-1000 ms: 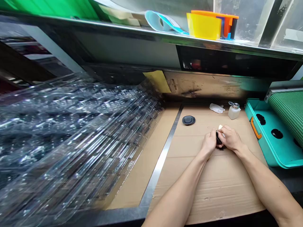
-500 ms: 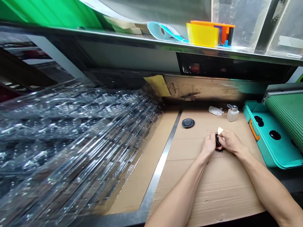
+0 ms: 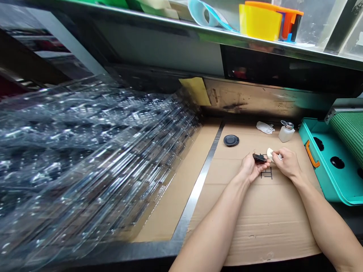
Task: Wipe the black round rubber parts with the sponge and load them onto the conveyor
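Observation:
My left hand holds a small black round part, tilted, with its fingers under it and a stub showing on top. Just to the right, my right hand pinches a cream-white pad; whether it is foam or cloth I cannot tell. A narrow gap separates the pad from the black part. Both hands are above the cardboard sheet, where dark printed lines show below them. Farther back on the cardboard lies a black round disc-shaped piece.
A crumpled white wipe and a pump bottle stand at the back. To the right is a teal bin with black round parts, beside a green conveyor belt. Stacked clear plastic trays fill the left. A shelf runs overhead.
My hands have moved apart, and the right hand's white pad has come away from the black part. My left hand has turned palm up. The view has tipped downward.

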`<state>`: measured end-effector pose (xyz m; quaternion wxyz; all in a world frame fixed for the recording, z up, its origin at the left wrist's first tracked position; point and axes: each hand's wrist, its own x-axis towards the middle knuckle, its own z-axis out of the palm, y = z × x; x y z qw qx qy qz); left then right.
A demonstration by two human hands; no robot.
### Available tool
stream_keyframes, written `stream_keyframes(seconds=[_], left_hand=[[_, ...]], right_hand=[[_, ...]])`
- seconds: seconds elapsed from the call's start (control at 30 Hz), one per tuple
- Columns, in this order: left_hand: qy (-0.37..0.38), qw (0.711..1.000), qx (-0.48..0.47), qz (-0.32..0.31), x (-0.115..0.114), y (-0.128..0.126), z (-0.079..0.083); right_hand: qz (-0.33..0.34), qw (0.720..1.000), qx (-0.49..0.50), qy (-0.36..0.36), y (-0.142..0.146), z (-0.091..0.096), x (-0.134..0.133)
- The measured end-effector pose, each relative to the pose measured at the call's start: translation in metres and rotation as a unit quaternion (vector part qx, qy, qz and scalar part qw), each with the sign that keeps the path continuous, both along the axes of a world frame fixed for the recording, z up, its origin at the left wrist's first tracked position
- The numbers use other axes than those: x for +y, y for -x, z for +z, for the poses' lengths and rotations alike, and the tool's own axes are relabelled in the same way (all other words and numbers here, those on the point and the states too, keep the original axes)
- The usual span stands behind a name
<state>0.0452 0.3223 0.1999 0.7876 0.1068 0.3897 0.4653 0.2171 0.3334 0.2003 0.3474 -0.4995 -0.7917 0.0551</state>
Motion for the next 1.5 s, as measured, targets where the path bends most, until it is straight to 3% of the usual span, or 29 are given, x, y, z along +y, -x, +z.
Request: stream_keyframes(seconds=[0.23,0.43,0.57,0.7,0.8,0.87,0.93,1.03,1.13,1.23,1.33,1.5], left_hand=[[-0.011,1.000,0.007,-0.015,-0.003,-0.002,0.000],[-0.089,0.988,0.129,-0.012,-0.012,-0.017,-0.003],[-0.095,0.994,0.060,0.014,-0.008,-0.005,-0.004],[-0.104,0.993,-0.048,-0.007,-0.004,0.009,-0.002],[-0.183,0.982,0.021,0.043,-0.008,0.006,-0.002],[-0.251,0.951,0.144,0.106,-0.014,0.000,-0.003],[-0.317,0.897,0.274,0.143,-0.021,-0.006,-0.002],[-0.399,0.808,0.408,0.148,-0.030,-0.010,0.000],[-0.429,0.767,0.461,0.123,-0.034,-0.011,0.003],[-0.418,0.773,0.466,0.103,-0.035,-0.011,0.005],[-0.389,0.806,0.438,0.089,-0.035,-0.011,0.007],[-0.375,0.828,0.394,0.137,-0.038,-0.013,0.011]], right_hand=[[0.018,0.999,0.042,0.010,0.006,-0.003,-0.003],[0.010,0.998,0.031,0.063,0.012,-0.001,-0.007],[-0.026,0.997,-0.014,0.072,0.007,0.006,-0.007],[-0.086,0.996,0.012,0.032,-0.007,0.011,-0.002],[-0.144,0.989,0.005,0.010,-0.024,0.011,0.007],[-0.187,0.982,-0.020,0.012,-0.035,0.006,0.014],[-0.226,0.972,-0.051,0.030,-0.044,0.000,0.020],[-0.258,0.960,-0.092,0.066,-0.051,-0.011,0.026],[-0.260,0.956,-0.098,0.088,-0.052,-0.019,0.029],[-0.255,0.959,-0.090,0.089,-0.052,-0.023,0.031],[-0.258,0.958,-0.088,0.091,-0.052,-0.024,0.032],[-0.265,0.955,-0.096,0.093,-0.053,-0.021,0.030]])
